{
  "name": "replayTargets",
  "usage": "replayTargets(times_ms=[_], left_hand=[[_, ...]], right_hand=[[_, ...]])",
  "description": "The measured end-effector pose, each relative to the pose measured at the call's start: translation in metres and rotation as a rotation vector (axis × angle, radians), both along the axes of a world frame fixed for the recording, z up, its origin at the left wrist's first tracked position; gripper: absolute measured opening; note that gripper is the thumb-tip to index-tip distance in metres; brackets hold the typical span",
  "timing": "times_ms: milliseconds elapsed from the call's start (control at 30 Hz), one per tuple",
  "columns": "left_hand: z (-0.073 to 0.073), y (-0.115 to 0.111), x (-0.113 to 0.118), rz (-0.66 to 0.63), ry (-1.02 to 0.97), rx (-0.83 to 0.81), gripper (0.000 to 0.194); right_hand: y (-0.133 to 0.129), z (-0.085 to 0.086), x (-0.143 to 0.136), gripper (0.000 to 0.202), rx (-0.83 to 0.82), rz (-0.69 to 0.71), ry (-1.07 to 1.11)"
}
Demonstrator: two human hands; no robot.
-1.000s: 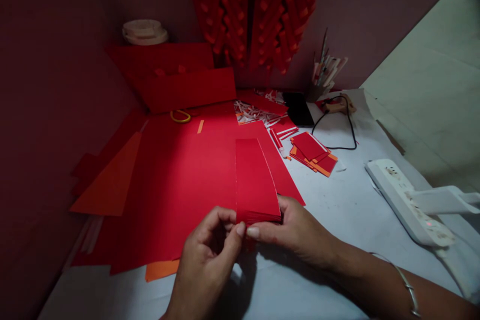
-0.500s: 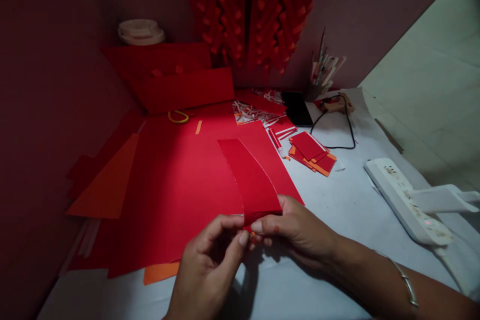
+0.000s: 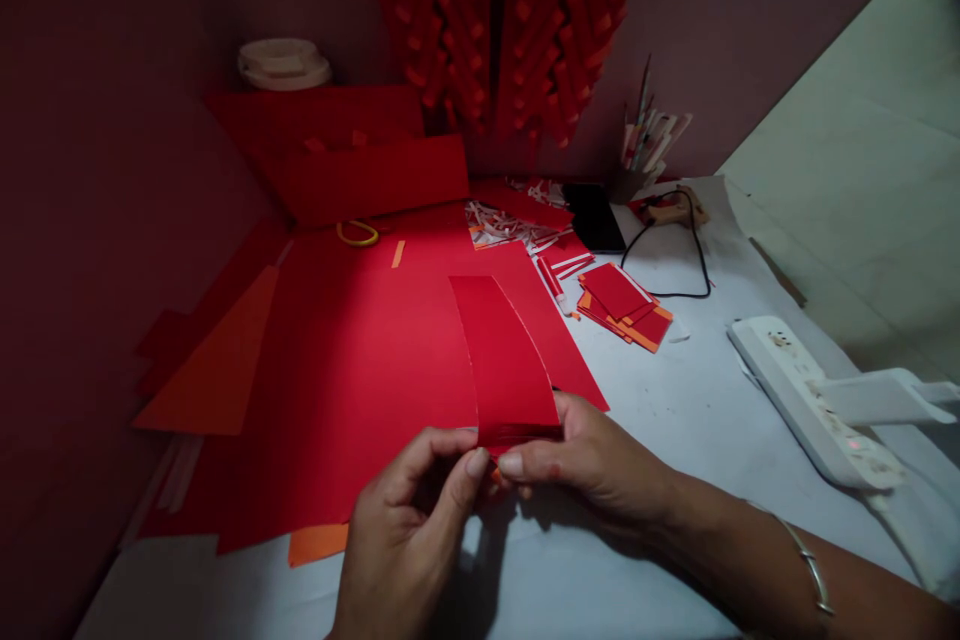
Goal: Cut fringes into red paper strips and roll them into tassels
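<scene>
A curved strip of red paper [image 3: 510,350] rises from between my two hands, its near end bent over at the fingers. My left hand [image 3: 420,510] pinches the near left corner of the strip between thumb and fingers. At the near right corner, my right hand [image 3: 592,450] grips it with the thumb on top and the fingers beneath, mostly hidden. A bit of orange shows under the thumbs. Behind the strip lie large red paper sheets [image 3: 360,340] on the white-covered table [image 3: 660,560].
Right of the sheets sit a stack of red and orange cards [image 3: 622,305], a black phone [image 3: 594,218], a glue gun [image 3: 675,208] with its cable, and a white power strip [image 3: 810,400]. Yellow-handled scissors [image 3: 358,234], paper scraps [image 3: 510,220] and a pen cup [image 3: 630,182] stand farther back.
My left hand has shifted slightly left and up, and the strip's far end has swung a little to the right. Both hands keep hold of the strip.
</scene>
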State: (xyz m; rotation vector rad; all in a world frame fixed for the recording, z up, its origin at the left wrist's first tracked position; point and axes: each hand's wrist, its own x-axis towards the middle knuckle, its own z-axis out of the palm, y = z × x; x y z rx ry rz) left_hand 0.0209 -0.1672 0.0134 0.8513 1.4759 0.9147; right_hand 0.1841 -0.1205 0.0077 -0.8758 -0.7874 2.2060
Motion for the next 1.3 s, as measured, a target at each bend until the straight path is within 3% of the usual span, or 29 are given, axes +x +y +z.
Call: replayTargets(times_ms=[133, 367, 933, 1100, 1300], left_hand=[[0.001, 0.001, -0.002, -0.003, 0.064, 0.04, 0.017], [0.003, 0.001, 0.001, -0.064, -0.011, 0.069, 0.014], [-0.003, 0.0, 0.001, -0.07, -0.124, 0.089, 0.008], [0.0, 0.0, 0.003, -0.044, -0.132, 0.132, 0.009], [0.004, 0.001, 0.004, -0.007, -0.079, 0.154, 0.006]], right_hand=[[0.001, 0.003, 0.0, 0.015, 0.102, 0.028, -0.113], [0.0, 0.003, 0.0, 0.008, 0.137, 0.041, -0.154], [-0.002, -0.011, 0.001, 0.004, 0.036, 0.047, -0.17], [-0.001, -0.013, 0.001, 0.013, -0.022, 0.018, -0.141], [0.003, -0.012, 0.002, 0.007, -0.093, 0.012, -0.095]])
